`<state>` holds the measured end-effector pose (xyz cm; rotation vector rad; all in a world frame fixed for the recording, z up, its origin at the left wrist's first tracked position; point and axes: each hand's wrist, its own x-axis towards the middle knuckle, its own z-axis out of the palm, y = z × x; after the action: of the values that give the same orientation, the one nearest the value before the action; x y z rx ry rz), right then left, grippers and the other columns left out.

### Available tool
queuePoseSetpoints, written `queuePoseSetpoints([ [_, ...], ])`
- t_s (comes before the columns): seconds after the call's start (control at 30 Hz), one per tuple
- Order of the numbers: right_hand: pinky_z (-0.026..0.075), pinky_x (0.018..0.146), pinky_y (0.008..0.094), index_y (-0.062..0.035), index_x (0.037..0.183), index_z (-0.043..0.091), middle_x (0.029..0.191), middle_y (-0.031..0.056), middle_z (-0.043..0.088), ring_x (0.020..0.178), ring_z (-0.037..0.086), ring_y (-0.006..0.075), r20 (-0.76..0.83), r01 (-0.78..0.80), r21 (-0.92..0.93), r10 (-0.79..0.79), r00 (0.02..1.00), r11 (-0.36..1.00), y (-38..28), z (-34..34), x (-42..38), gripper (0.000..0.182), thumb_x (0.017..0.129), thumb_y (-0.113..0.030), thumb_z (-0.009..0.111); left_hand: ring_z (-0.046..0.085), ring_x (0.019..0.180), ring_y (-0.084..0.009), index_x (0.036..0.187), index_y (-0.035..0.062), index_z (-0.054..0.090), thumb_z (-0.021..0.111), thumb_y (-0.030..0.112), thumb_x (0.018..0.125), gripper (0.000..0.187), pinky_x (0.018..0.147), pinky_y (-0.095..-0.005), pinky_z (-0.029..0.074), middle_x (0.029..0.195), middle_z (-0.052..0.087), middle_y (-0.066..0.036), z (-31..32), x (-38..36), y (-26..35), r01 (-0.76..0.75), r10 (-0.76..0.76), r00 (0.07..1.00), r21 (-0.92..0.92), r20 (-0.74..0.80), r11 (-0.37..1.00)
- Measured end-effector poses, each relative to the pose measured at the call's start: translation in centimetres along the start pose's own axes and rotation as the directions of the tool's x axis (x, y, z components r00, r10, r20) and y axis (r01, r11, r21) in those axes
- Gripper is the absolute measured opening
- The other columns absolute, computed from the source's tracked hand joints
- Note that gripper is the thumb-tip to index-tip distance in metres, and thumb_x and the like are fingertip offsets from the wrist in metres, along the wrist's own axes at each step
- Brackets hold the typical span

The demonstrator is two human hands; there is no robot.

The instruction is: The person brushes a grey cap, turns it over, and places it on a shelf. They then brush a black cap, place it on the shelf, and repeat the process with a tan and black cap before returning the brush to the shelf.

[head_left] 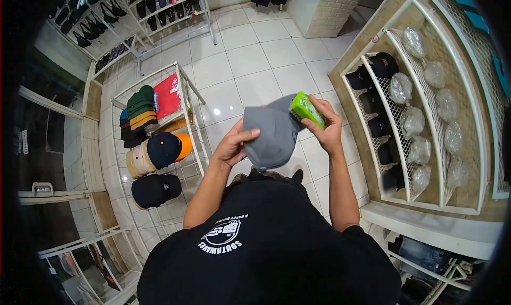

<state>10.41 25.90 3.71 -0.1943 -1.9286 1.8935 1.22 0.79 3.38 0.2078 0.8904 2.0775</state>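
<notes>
A grey cap point(272, 140) is held up in front of my body, its brim pointing up and to the right. My left hand point(233, 145) is closed on the cap's left side, thumb lying over the fabric. In my right hand point(328, 128) is a bright green block-shaped brush point(307, 110), gripped between thumb and fingers. The brush's darker, bristle-like edge faces the brim and appears to be against it; exact contact is hard to see.
To the left, a white rack point(187, 100) carries stacked caps point(164, 149), folded beanies point(139, 107) and a red package point(167, 95). On the right, a mesh wall shelf point(391, 121) holds black caps and plastic-wrapped items point(414, 121). A sandal display point(165, 7) stands at the back.
</notes>
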Motion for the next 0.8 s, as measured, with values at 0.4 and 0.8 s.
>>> queuePoseSetpoints([
  [0.4, 0.041, 0.107, 0.0454, -0.0095, 0.131, 0.068, 0.127, 0.0088, 0.065, 0.125, 0.053, 0.0330, 0.353, 0.529, -0.674, -0.404, 0.844, 0.516, -1.2, 3.9, -1.9, 0.060, 0.074, -0.015, 0.084, 0.067, 0.097, -0.0135, 0.122, -0.0022, 0.063, 0.074, 0.008, 0.090, 0.036, 0.091, -0.0285, 0.053, 0.107, 0.070, -0.006, -0.6, -0.4, 0.3, 0.025, -0.030, 0.999, 0.245, 0.018, 0.969],
  [0.8, 0.044, 0.102, 0.0422, -0.0069, 0.130, 0.061, 0.129, 0.0126, 0.063, 0.117, 0.058, 0.0329, 0.220, 0.444, -0.495, -0.387, 0.895, 0.747, 0.4, 3.7, -0.9, 0.059, 0.074, -0.001, 0.079, 0.065, 0.095, -0.0100, 0.119, -0.0009, 0.066, 0.073, 0.007, 0.090, 0.030, 0.088, -0.0268, 0.052, 0.105, 0.071, -0.003, 0.0, -0.6, 0.4, -0.027, 0.023, 1.000, 0.294, 0.017, 0.955],
])
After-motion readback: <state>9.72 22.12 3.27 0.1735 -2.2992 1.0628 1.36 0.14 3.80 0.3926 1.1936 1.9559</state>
